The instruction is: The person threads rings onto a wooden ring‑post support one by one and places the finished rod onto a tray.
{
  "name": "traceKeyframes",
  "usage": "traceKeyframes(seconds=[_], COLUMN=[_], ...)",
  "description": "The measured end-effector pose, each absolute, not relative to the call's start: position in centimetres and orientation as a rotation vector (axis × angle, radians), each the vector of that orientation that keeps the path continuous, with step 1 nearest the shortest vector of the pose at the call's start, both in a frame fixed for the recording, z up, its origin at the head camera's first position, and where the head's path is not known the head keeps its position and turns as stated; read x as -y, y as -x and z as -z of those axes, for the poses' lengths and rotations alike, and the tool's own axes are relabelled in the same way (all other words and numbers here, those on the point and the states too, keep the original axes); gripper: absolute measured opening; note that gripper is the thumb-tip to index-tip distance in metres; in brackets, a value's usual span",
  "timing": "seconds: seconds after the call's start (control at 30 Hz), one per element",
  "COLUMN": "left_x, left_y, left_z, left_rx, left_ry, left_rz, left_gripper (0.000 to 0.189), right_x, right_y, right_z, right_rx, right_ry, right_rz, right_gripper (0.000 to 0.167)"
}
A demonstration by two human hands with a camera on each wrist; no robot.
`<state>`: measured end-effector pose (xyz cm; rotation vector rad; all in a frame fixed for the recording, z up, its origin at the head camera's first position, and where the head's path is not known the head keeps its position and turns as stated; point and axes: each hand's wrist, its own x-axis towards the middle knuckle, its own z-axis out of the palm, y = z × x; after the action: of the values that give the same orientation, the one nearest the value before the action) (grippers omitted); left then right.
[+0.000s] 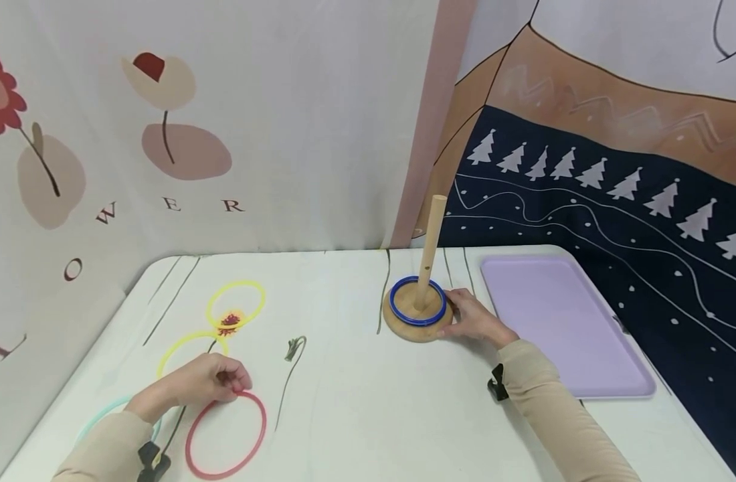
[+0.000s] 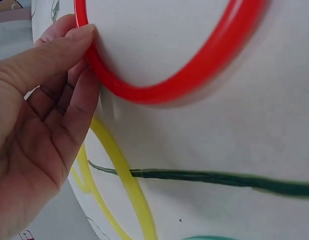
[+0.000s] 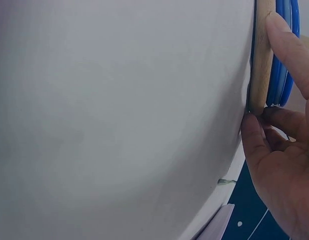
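white tabletop (image 1: 344, 422), turquoise ring (image 1: 104, 409) partly behind sleeve (image 1: 106, 447), red ring (image 2: 149, 95) in left grip (image 1: 198, 381)

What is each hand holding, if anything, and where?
Left hand pinches the red ring by its far rim; right hand grips the wooden base by its right edge.

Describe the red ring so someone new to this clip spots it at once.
Start with the white table and look to its near left. There the person's left hand pinches the red ring by its far edge. It is the only red one, beside two yellow rings and a turquoise ring.
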<state>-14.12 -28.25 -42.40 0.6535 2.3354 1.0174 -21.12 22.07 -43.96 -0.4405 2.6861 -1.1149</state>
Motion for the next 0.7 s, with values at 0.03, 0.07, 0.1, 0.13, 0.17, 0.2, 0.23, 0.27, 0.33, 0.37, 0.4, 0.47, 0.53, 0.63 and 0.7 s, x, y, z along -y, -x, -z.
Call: traceKeyframes(seconds=[0.03,0.07,0.1,0.13,0.17,0.2,0.23,0.27,0.33,0.37,0.4,0.47,0.53,0.63,0.7], left_x=[28.2,28.1,28.1,28.0,27.9,27.9,27.8,27.7,27.5,27.4,27.3,27.1,26.8,26.3,25.9], left_y=[14.1,14.1,14.1,14.2,14.2,14.2,14.2,14.2,14.2,14.2,14.2,14.3,14.3,14.4,14.5], left_z=[42.4,42.3,42.3,42.2,42.1,42.0,41.9,41.7,41.5,41.3,41.2,40.9,40.7,40.4,40.2], left_rx=[-2.339,-2.34,-2.342,-2.338,-2.332,-2.327,-2.323,-2.32,-2.318,-2.324,-2.335,-2.354,-2.375,-2.41,-2.436], left_ry=[-0.654,-0.658,-0.662,-0.662,-0.663,-0.663,-0.664,-0.661,-0.653,-0.65,-0.646,-0.619,-0.582,-0.496,-0.434], left_rz=[-1.012,-1.008,-1.002,-0.998,-0.995,-0.991,-0.987,-0.983,-0.974,-0.965,-0.953,-0.93,-0.911,-0.915,-0.938], left_gripper=[0.015,0.015,0.015,0.015,0.014,0.013,0.012,0.011,0.009,0.009,0.008,0.008,0.007,0.007,0.008], right_x=[-22.1,-22.1,-22.2,-22.2,-22.2,-22.2,-22.2,-22.2,-22.2,-22.1,-22.1,-22.1,-22.1,-22.1,-22.1], right_y=[21.2,21.2,21.1,21.1,21.1,21.1,21.1,21.1,21.1,21.1,21.1,21.1,21.1,21.1,21.1], right_z=[44.0,44.0,43.9,43.9,43.9,43.9,43.8,43.8,43.8,43.8,43.8,43.8,43.8,43.9,44.0], right_rx=[-2.689,-2.691,-2.69,-2.687,-2.684,-2.682,-2.68,-2.677,-2.675,-2.674,-2.678,-2.683,-2.679,-2.677,-2.677], right_ry=[0.446,0.448,0.447,0.446,0.444,0.444,0.442,0.44,0.435,0.433,0.44,0.45,0.442,0.434,0.42], right_rz=[1.11,1.106,1.107,1.109,1.113,1.114,1.115,1.119,1.126,1.13,1.125,1.12,1.126,1.124,1.126], right_gripper=[0.088,0.088,0.088,0.088,0.088,0.088,0.088,0.088,0.089,0.089,0.089,0.089,0.09,0.09,0.091])
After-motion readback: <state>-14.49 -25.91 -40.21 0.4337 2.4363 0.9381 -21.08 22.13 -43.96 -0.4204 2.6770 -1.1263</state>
